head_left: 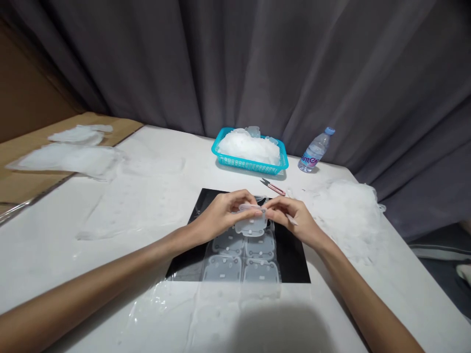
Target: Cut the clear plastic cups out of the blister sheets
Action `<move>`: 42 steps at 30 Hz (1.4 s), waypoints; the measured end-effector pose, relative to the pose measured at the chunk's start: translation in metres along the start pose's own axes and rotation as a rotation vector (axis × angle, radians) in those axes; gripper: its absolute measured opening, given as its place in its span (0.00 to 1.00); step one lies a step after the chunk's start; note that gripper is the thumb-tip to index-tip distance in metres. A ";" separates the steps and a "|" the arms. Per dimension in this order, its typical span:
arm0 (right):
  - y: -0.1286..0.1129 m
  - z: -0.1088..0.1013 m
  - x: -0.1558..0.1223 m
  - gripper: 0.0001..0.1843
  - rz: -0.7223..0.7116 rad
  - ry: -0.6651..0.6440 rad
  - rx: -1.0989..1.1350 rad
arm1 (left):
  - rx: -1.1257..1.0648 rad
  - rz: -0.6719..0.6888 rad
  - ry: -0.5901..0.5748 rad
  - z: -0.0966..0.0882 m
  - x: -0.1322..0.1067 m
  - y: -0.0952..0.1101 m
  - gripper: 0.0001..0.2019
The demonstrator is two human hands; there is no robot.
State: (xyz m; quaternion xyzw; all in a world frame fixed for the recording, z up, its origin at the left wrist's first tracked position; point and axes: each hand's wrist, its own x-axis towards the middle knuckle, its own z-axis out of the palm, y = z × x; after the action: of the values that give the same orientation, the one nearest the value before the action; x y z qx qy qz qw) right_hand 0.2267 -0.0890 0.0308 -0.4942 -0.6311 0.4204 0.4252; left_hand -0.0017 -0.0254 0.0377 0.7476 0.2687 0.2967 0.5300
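Both hands meet over a black mat [294,260] in the middle of the white table [147,206]. My left hand [222,213] and my right hand [290,218] pinch a small translucent plastic piece [252,223] between their fingertips, holding it just above the mat. Below it, a clear plastic sheet [241,257] of several similar rounded pieces lies on the mat and runs toward me. The fingers of both hands are closed on the piece.
A turquoise basket [250,164] heaped with white pieces stands behind the mat. Small pink-handled snips [272,186] lie beside it, then a water bottle [314,152]. A pile of clear scraps [348,215] sits right. Plastic sheets [73,157] lie left on cardboard.
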 end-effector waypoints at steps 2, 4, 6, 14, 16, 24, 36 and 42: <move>0.000 0.007 -0.005 0.17 0.009 0.034 0.027 | -0.069 -0.021 0.017 0.002 0.000 0.000 0.12; 0.000 0.011 -0.007 0.16 -0.004 0.082 0.045 | -0.178 -0.065 0.015 0.004 0.000 -0.001 0.13; 0.000 0.010 -0.008 0.14 -0.019 0.120 0.057 | -0.303 -0.114 -0.005 0.006 0.000 -0.002 0.14; -0.011 0.004 -0.010 0.11 -0.074 0.192 0.139 | -0.532 -0.222 -0.044 0.008 -0.002 0.005 0.12; -0.011 0.004 -0.011 0.11 -0.082 0.203 0.168 | -0.542 -0.222 -0.051 0.007 -0.002 0.008 0.11; -0.002 0.002 -0.009 0.11 -0.066 0.237 0.191 | -0.596 -0.252 -0.096 0.008 -0.003 0.015 0.16; 0.015 0.000 0.000 0.14 -0.021 0.285 0.164 | -0.760 -0.346 -0.200 0.004 -0.002 0.027 0.47; 0.019 0.001 -0.001 0.15 0.002 0.287 0.243 | -0.836 -0.410 -0.150 0.004 -0.002 0.033 0.46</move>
State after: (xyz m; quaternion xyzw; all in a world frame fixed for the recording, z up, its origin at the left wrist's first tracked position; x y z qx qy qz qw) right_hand 0.2311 -0.0869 0.0121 -0.4950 -0.5079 0.4190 0.5670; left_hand 0.0027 -0.0390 0.0679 0.4207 0.2293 0.2138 0.8513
